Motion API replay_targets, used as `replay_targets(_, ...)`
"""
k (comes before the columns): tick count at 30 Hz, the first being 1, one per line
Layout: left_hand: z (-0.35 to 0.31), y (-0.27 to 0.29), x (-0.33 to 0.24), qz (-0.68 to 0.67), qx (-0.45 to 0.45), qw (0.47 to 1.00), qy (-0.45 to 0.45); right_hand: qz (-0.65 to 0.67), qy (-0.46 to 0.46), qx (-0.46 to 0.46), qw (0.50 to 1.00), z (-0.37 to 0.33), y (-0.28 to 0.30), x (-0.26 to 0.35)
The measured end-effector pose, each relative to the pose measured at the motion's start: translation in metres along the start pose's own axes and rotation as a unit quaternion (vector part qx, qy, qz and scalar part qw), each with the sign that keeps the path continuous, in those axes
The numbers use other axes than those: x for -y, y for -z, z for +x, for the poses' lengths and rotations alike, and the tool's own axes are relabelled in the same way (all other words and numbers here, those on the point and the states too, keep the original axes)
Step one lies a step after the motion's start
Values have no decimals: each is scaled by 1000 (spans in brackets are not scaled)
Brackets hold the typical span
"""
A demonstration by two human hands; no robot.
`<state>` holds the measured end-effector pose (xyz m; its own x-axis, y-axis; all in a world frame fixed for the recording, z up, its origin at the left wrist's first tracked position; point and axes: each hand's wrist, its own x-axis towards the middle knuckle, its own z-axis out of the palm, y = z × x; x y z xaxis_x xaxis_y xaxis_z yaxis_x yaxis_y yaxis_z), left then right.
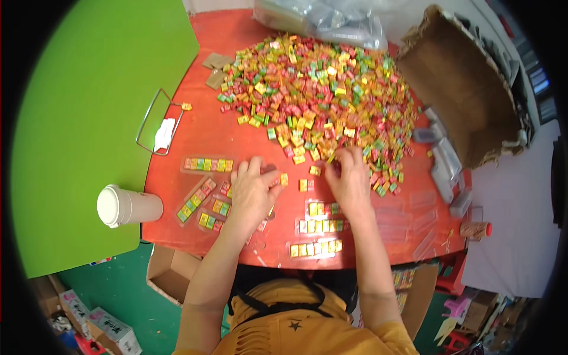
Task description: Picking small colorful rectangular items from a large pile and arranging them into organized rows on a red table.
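Left hand (251, 184) by yellow block (284, 179), right hand (352, 184) at block pile (322, 89) toward tabletop (201, 133) far edge; can't tell either grip.

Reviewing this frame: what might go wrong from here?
The right hand is at the lower edge of the loose block pile and might drag stray pieces down.

The left hand partly covers some block rows, so it might nudge them askew.

The lowest right-hand row lies near the table's front edge; a forearm might knock it off.
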<state>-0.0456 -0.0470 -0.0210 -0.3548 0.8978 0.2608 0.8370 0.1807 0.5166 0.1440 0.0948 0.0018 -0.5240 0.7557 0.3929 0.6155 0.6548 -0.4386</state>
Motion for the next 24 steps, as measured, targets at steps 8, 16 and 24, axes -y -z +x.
replay_targets(8, -1, 3, -2, -12, 3, 1000, 5, 42, 103, 164, 980, -19, -18, 44)
replay_targets(16, -1, 0, 0, 1, 16, 1000, 19, 59, 54, 107, 991, -20, -4, 37)
replay_targets(24, 0, 1, -2, 14, 31, 999, 3, 136, -25, 169, 976, -25, 8, 25)
